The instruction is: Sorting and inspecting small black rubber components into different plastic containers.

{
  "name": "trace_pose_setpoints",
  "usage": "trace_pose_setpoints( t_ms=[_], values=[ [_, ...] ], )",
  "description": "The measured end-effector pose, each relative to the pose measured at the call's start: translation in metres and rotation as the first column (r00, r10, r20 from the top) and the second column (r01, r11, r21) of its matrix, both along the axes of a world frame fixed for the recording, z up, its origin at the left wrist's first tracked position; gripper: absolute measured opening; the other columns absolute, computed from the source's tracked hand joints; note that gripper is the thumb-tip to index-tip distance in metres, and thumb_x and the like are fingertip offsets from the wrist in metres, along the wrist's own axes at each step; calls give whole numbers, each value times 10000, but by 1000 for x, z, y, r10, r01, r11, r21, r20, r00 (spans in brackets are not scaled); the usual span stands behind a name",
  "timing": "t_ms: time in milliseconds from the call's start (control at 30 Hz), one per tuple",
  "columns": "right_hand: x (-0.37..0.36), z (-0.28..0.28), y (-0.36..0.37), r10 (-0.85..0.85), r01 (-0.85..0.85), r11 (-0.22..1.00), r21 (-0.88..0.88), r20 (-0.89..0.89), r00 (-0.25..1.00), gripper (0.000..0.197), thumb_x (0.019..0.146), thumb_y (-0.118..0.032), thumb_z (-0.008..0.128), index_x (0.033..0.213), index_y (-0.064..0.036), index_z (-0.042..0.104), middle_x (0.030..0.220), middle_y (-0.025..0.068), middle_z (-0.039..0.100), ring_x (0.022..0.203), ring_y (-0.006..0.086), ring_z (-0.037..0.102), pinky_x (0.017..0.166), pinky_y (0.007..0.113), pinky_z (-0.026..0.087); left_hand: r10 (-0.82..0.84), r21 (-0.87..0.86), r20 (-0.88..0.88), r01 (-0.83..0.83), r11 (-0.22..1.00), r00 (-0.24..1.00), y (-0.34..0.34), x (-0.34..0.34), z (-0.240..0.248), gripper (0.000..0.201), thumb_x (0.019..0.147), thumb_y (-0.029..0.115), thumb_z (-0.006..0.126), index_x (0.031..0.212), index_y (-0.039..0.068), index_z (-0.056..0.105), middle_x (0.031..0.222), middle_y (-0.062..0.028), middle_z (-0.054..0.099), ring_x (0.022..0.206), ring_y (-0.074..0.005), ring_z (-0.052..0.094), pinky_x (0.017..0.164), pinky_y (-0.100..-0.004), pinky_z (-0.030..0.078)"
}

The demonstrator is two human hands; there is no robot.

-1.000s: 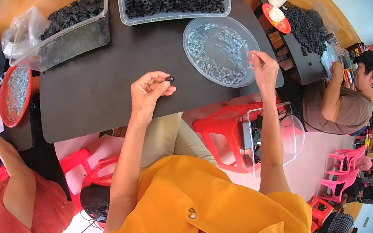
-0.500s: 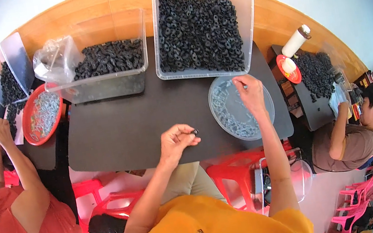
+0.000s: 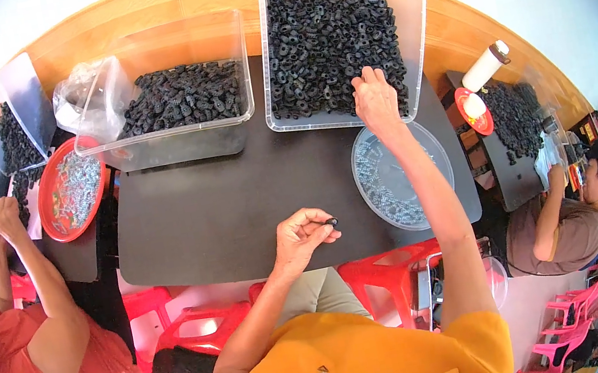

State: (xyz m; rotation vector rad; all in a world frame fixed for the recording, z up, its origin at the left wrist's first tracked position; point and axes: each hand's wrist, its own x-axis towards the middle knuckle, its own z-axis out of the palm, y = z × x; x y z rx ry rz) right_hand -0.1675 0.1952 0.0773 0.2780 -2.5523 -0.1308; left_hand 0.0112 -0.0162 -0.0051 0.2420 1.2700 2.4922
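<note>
While your left hand (image 3: 298, 245) pinches a small black piece (image 3: 332, 222) between nearly closed fingers (image 3: 307, 217) above the dark rectangular counter (image 3: 195, 227), your right hand (image 3: 378, 104) reaches over loose black parts (image 3: 331, 47) in the clear rectangular plastic bin (image 3: 410, 33), fingers bent; whether they grip anything, I cannot tell.

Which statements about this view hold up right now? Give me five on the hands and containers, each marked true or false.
1. The left hand pinches a small black part. True.
2. The right hand rests on the person's lap. False: it is over the large clear bin of black parts.
3. The round clear tray holds many small pale pieces. True.
4. The oval dish at left is blue. False: it is red.
5. A white bottle is on the right. True.
</note>
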Motion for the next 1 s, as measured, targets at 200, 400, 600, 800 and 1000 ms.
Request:
trace_pose_setpoints(
  t_ms=[200,400,600,800,1000],
  values=[
    [-9,-8,11,112,-84,980,181,-154,982,55,692,-77,580,726,-51,546,804,78,507,808,230,541,596,321,524,3,-32,27,-2,999,1000,0,0,2,147,821,5,613,959,-17,570,884,-90,636,757,-182,654,687,-287,546],
    [33,18,-8,231,-285,809,-514,-167,959,92,820,-108,596,829,-18,577,720,111,614,602,232,603,548,317,478,36,1,16,-36,999,999,2,-4,-2,141,812,-18,609,950,-10,577,890,-98,641,740,-190,659,659,-290,553],
    [138,-8,-25,517,255,96,-962,267,813,155,866,-132,595,926,6,631,720,42,605,602,81,558,544,223,501,47,9,-15,-47,999,999,1,-4,-7,135,812,-10,612,943,-8,580,884,-97,641,725,-181,658,640,-272,553],
    [187,-26,-21,622,339,-55,-939,233,748,200,857,-131,608,1006,-1,638,790,28,603,703,78,564,612,246,545,53,-40,-31,-55,998,998,0,-4,-4,133,824,-7,606,952,-18,575,869,-86,627,757,-180,656,671,-265,547],
    [195,-24,-32,635,346,-120,-930,196,747,194,838,-71,616,1008,24,617,801,46,614,705,94,592,648,248,553,69,-53,-48,-71,996,996,3,-4,-1,124,831,-6,602,953,-8,581,881,-81,626,776,-175,654,697,-262,546]
  ],
)
